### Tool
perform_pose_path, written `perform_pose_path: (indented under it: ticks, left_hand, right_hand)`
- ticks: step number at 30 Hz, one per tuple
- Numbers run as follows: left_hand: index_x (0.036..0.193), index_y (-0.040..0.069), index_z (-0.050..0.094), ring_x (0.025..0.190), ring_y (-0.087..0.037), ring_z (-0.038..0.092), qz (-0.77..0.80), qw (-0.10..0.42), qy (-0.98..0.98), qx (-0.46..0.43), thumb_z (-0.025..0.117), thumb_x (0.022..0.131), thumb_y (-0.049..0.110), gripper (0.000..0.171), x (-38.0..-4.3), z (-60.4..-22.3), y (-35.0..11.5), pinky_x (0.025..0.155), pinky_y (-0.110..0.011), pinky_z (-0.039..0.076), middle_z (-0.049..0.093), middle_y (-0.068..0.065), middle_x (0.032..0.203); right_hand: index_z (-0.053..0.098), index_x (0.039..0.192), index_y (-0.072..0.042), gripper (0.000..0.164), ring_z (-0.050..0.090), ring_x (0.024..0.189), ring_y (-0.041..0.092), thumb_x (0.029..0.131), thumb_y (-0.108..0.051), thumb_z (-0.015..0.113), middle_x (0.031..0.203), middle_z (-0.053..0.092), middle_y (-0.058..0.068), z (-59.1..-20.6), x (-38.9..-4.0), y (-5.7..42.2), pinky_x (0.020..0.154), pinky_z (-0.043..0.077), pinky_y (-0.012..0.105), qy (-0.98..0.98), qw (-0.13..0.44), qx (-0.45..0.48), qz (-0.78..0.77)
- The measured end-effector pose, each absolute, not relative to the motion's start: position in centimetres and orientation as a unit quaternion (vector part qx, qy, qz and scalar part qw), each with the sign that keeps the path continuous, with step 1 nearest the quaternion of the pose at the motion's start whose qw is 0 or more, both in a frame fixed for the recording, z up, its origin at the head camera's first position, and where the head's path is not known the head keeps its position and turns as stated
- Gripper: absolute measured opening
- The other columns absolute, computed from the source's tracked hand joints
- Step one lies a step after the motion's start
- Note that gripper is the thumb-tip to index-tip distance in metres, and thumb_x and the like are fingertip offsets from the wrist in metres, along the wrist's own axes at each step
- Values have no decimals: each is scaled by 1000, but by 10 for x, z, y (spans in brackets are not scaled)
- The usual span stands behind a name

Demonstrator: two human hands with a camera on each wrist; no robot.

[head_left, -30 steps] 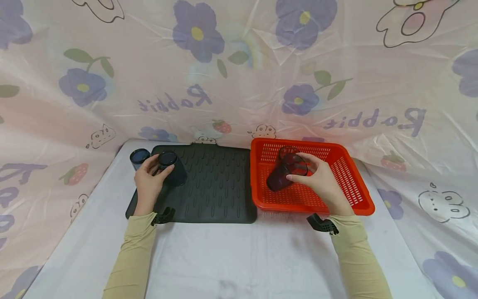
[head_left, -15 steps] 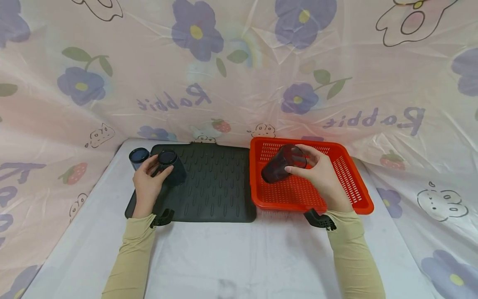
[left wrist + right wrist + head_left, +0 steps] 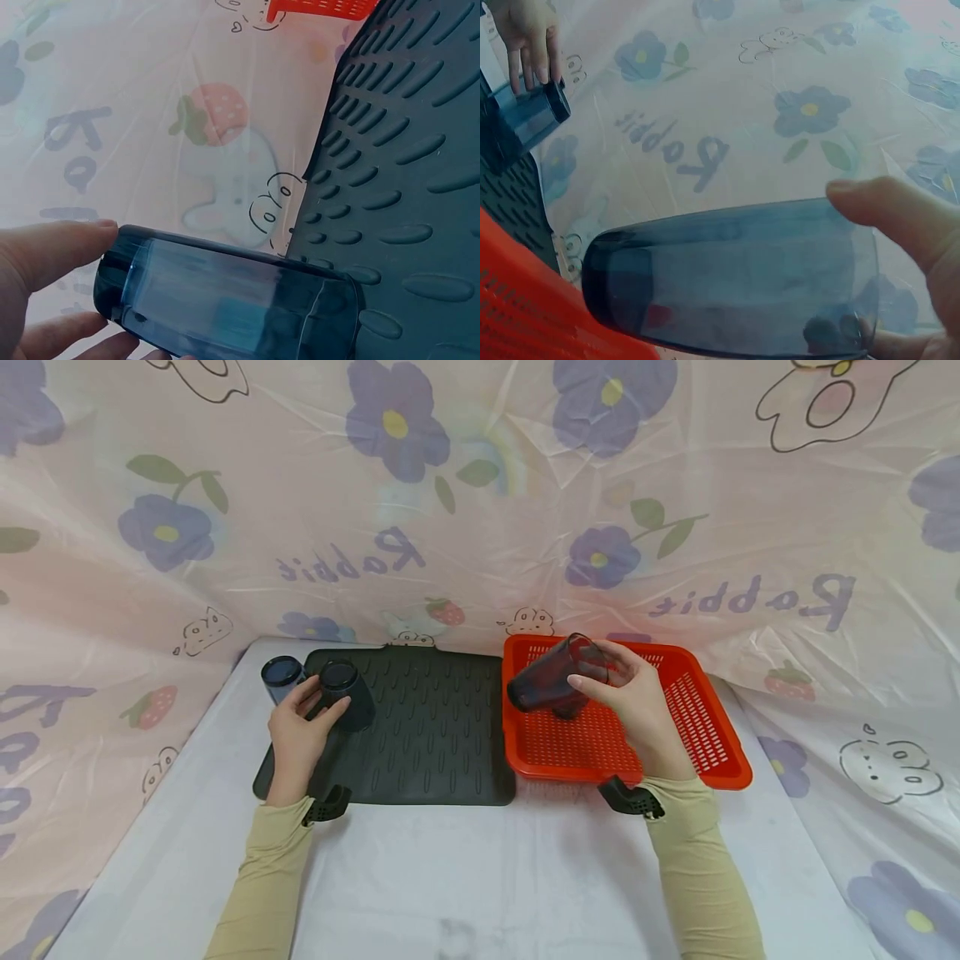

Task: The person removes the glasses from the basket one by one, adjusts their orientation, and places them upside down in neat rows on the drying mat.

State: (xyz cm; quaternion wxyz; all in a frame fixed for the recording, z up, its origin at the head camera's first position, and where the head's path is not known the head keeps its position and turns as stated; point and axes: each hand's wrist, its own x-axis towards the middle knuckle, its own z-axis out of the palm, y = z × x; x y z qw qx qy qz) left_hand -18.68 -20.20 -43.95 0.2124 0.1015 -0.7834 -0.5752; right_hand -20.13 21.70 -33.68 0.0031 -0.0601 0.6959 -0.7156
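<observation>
My left hand (image 3: 296, 735) grips a dark blue glass (image 3: 356, 703) near its thick base, between thumb and fingers. That glass stands upside down on the black ribbed mat (image 3: 435, 735). Just left of it is a second blue glass (image 3: 282, 670), also base up and partly behind my fingers. In my right hand (image 3: 636, 706) is another tinted glass (image 3: 546, 680), held near its rim and tilted, base pointing left, over the red basket (image 3: 577, 770). The right wrist view shows this glass (image 3: 735, 277) with nothing in it. A dark shape (image 3: 570, 708) below it is mostly hidden.
The perforated basket stands directly right of the mat, their edges nearly touching. Both rest on a white-covered table (image 3: 480, 877). A patterned plastic sheet (image 3: 480, 510) rises behind and at both sides.
My right hand has lifted the glass up and leftward within the basket and tilted it closer to level. The left hand stays on its glass.
</observation>
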Motion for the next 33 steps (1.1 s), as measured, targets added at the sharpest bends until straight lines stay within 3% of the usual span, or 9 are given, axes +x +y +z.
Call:
perform_pose_path:
  ticks: [12,21,26,33]
  left_hand:
    - [138,2,50,123,-30,50,-584,218,-778,75,76,83,12,61,-175,-439,-196,94,-45,47,50,-16,137]
    - [136,3,52,121,-24,54,-579,224,-779,91,75,84,17,58,-168,-443,-186,93,-35,49,51,-12,136]
    - [135,3,52,120,-27,54,-602,238,-758,85,74,86,14,55,-161,-445,-176,92,-32,50,49,-12,137]
    - [132,-1,54,118,-34,54,-636,234,-733,62,72,86,10,50,-160,-446,-165,85,-16,49,53,-14,132]
  right_hand:
    - [42,139,-2,63,65,96,14,85,-6,73,127,51,17,-344,-202,198,76,56,27,654,25,-34,-755]
    - [43,138,-3,58,64,94,15,88,-9,71,125,51,13,-351,-202,185,80,56,32,645,43,-17,-763]
    - [42,139,-3,55,64,91,16,90,-7,67,124,50,15,-354,-200,177,79,56,32,636,59,-3,-769]
    - [42,140,-2,57,64,95,19,91,-10,67,128,50,16,-363,-199,170,82,55,34,634,74,5,-770]
